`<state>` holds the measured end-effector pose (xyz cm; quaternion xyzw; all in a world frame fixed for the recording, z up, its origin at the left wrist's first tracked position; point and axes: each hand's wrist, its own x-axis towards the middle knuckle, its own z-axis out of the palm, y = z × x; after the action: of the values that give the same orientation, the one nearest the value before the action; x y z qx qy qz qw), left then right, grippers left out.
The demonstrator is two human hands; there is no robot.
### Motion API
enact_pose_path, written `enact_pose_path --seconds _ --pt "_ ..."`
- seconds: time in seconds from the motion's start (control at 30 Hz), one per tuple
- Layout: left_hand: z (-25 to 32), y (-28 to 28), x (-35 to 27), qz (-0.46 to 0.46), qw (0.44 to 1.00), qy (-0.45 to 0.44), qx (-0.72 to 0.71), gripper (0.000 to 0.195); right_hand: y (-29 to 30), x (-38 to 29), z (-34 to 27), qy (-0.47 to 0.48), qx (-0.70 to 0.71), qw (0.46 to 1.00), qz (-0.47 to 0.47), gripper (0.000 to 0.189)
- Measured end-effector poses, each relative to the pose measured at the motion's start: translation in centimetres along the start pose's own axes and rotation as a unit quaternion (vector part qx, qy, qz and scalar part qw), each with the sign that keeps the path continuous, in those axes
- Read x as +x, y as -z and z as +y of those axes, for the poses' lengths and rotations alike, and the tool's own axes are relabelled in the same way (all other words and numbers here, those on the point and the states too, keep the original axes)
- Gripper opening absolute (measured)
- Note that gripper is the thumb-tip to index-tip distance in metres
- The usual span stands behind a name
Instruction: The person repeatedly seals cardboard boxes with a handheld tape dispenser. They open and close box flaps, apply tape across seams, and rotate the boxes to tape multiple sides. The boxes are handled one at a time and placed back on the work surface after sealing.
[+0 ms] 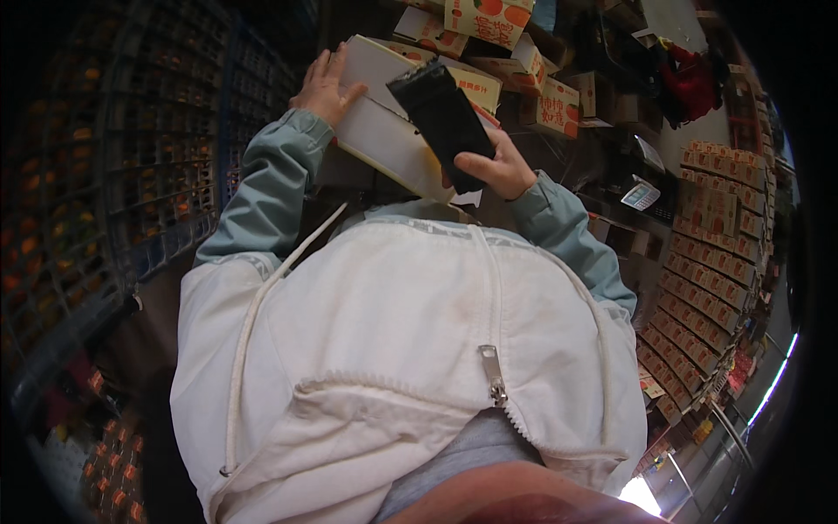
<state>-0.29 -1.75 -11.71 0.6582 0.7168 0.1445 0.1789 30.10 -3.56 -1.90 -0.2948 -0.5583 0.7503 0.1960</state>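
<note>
A flat black rectangular packet point(445, 121), apparently wrapped in shiny plastic, is gripped in my right hand point(494, 167), with the thumb across its lower end. Its upper end has a crinkled edge. My left hand point(327, 88) lies with spread fingers on the left edge of a carton point(386, 141) with pale, plain panels. A seam runs across these panels, and the packet hides part of the carton's right side. Just beyond the packet, a printed carton flap point(481, 88) shows.
Printed fruit cartons point(491, 19) are heaped beyond my hands, some with raised flaps point(517, 65). To the right are a device with a display and keys point(640, 195) and stacked cartons point(707, 249). Wire-mesh crates point(163, 131) holding orange fruit rise on the left.
</note>
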Motion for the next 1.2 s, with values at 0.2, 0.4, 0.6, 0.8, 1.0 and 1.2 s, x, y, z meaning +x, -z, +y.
enact_pose_path --seconds 0.2,0.4,0.6,0.8,1.0,1.2 --pt "3.0 2.4 -0.9 0.135 0.894 -0.065 -0.422 0.048 1.7 0.8 0.0 -0.050 0.025 0.998 -0.022 0.046" --pt "6.7 3.9 -1.0 -0.191 0.676 0.064 -0.708 0.034 1.2 0.9 -1.1 -0.052 -0.001 0.998 -0.038 0.048" --pt "6.1 3.8 -0.4 -0.247 0.571 0.124 -0.773 0.030 1.3 1.4 -1.4 -0.071 -0.008 0.997 -0.037 0.047" --pt "5.5 2.2 -0.6 -0.201 0.566 0.083 -0.795 0.029 0.8 1.7 -1.7 -0.065 -0.029 0.996 -0.044 0.048" --pt "4.1 1.9 0.6 -0.012 0.786 0.034 -0.617 0.018 0.5 1.7 -2.9 -0.093 -0.029 0.995 -0.008 0.050" --pt "-5.2 3.6 4.9 0.232 0.862 0.097 -0.440 0.015 0.4 1.9 -4.2 -0.153 -0.046 0.987 0.003 0.056"
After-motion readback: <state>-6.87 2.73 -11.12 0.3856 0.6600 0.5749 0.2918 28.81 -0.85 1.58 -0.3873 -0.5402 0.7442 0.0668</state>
